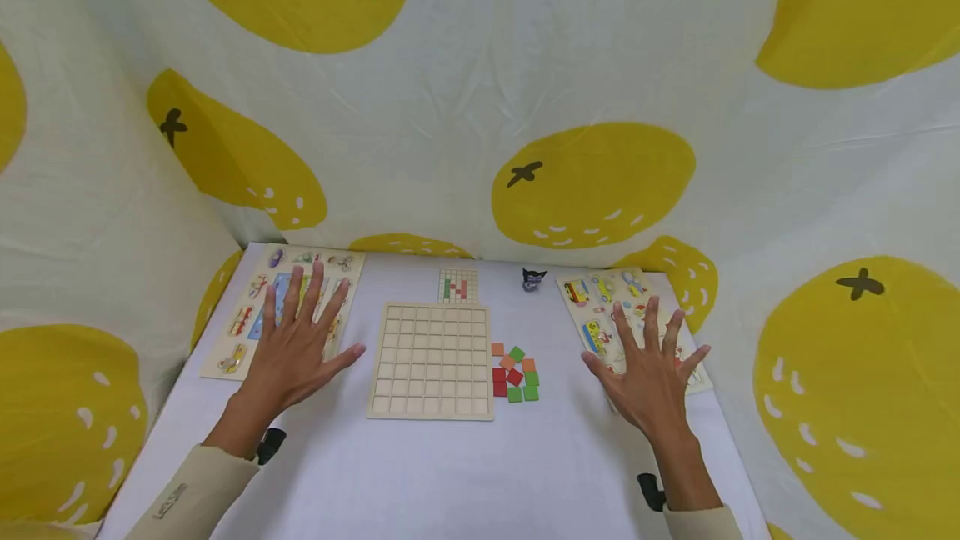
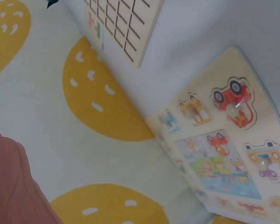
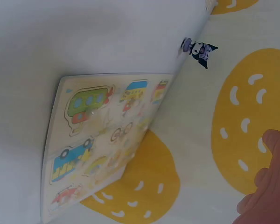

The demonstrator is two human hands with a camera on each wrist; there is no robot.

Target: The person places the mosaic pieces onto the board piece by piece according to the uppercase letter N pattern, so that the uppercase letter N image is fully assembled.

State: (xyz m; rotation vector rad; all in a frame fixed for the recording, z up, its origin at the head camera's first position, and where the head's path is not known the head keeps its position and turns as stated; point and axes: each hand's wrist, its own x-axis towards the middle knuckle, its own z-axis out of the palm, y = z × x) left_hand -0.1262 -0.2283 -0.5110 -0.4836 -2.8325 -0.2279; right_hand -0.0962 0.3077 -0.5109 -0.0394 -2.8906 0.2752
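Observation:
My left hand (image 1: 292,361) is spread with straight fingers over the left picture puzzle board (image 1: 216,362), which shows vehicle pieces with knobs in the left wrist view. Fingers fanned out, my right hand (image 1: 648,382) hovers over the right puzzle board (image 1: 583,294). Neither hand holds anything. Between them lies a wooden grid board (image 1: 431,361) with bare square cells. Along its right edge sit loose square tiles in red (image 1: 499,388), green (image 1: 531,392) and orange (image 1: 498,349). A small pattern card (image 1: 458,286) with coloured squares lies behind the grid board.
A small dark figurine (image 1: 533,279) with pointed ears stands at the back, right of the card. The white tabletop (image 1: 420,482) meets a hanging cloth (image 1: 450,107) with yellow fruit prints at the back and sides.

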